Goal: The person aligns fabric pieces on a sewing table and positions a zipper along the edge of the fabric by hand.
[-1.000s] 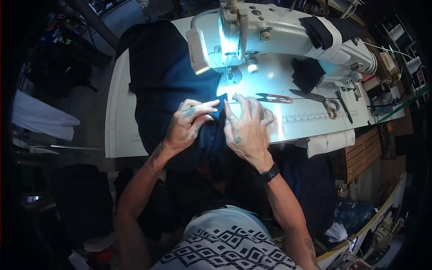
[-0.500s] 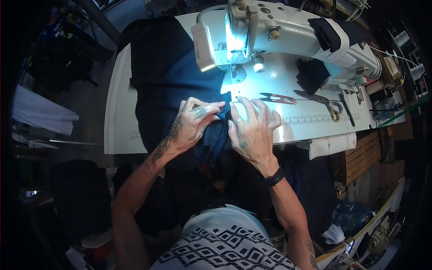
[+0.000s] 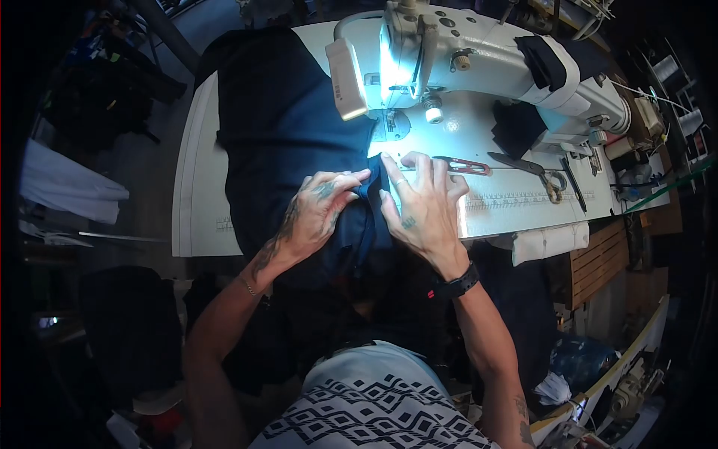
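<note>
A dark navy cloth garment (image 3: 292, 123) spreads over the left of the sewing table and hangs over its front edge. My left hand (image 3: 321, 202) pinches a folded strip at its right edge between thumb and fingertips. On the other side of that edge, my right hand (image 3: 428, 202) has its fingers apart, with the index fingertip and thumb touching the cloth. The sewing machine (image 3: 456, 56) stands just beyond, its lamp lighting the needle plate (image 3: 391, 126). Behind my right fingers lie red thread snips (image 3: 470, 168), partly covered.
Dark-bladed scissors (image 3: 535, 170) and a black pen-like tool (image 3: 574, 183) lie at the right, near a ruler strip (image 3: 523, 199) on the tabletop. A dark cloth scrap (image 3: 517, 127) sits beneath the machine arm. A white padded roll (image 3: 550, 243) is at the front edge.
My right index finger has straightened up along the cloth edge, while the other fingers have drawn back right, away from it. My left hand keeps its pinch, shifted slightly left.
</note>
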A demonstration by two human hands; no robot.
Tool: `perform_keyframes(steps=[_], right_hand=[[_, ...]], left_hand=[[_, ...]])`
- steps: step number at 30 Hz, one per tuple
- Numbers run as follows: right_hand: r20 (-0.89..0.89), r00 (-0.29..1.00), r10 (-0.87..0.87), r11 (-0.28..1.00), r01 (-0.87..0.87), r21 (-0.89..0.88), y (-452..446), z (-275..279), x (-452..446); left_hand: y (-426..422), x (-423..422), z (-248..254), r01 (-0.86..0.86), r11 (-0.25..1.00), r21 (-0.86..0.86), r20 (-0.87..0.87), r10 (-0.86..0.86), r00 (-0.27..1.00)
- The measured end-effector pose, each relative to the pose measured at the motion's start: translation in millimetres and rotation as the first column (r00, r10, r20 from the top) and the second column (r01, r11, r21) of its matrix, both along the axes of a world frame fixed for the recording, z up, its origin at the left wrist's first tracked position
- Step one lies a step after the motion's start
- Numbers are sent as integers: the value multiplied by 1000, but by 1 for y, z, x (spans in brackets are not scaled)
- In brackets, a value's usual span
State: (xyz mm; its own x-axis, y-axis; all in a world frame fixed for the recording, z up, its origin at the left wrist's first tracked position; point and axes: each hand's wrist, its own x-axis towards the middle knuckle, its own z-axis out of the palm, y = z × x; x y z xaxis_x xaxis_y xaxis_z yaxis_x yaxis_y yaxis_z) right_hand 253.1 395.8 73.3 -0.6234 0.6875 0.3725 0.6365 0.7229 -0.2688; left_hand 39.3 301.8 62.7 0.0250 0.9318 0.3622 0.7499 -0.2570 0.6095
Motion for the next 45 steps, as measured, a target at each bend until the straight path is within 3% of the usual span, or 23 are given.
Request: perform_keyframes(steps=[3, 8, 12, 14, 16, 22, 36, 39, 42, 45], right_hand=[[90, 996, 15, 1000, -14, -11, 2, 0, -2], [163, 986, 47, 984, -74, 164, 1, -6, 0], [184, 981, 56, 979, -91, 184, 2, -2, 1], [173, 984, 52, 981, -83, 175, 3, -4, 1], [165, 985, 53, 982, -82, 172, 2, -7, 1], [152, 988, 40, 978, -70, 199, 1, -7, 0], [102, 994, 40, 987, -56, 150, 0, -8, 2], [101, 994, 45, 991, -57, 122, 1, -6, 2], [41, 995, 91, 996, -90, -15, 8, -1, 7], [26, 991, 133, 991, -133, 0, 23, 1, 7]], left_hand=[[-3, 2, 0, -3, 1000, 11, -11, 3, 1000], [-7, 9, 8, -33, 999, -27, -60, 31, 998], [-5, 5, 0, -26, 1000, -9, -42, 25, 999], [0, 4, -2, -32, 991, 130, 144, 13, 989], [1, 5, 0, -45, 993, 108, 196, 23, 980], [0, 13, 6, -49, 996, 77, -131, 59, 990], [-4, 24, 11, -36, 997, 68, -295, 54, 954], [-4, 25, 13, -46, 999, 30, -316, 53, 947], [-5, 25, 16, -56, 998, 23, -344, 61, 937], [-5, 23, 15, -22, 1000, 16, -379, 26, 925]])
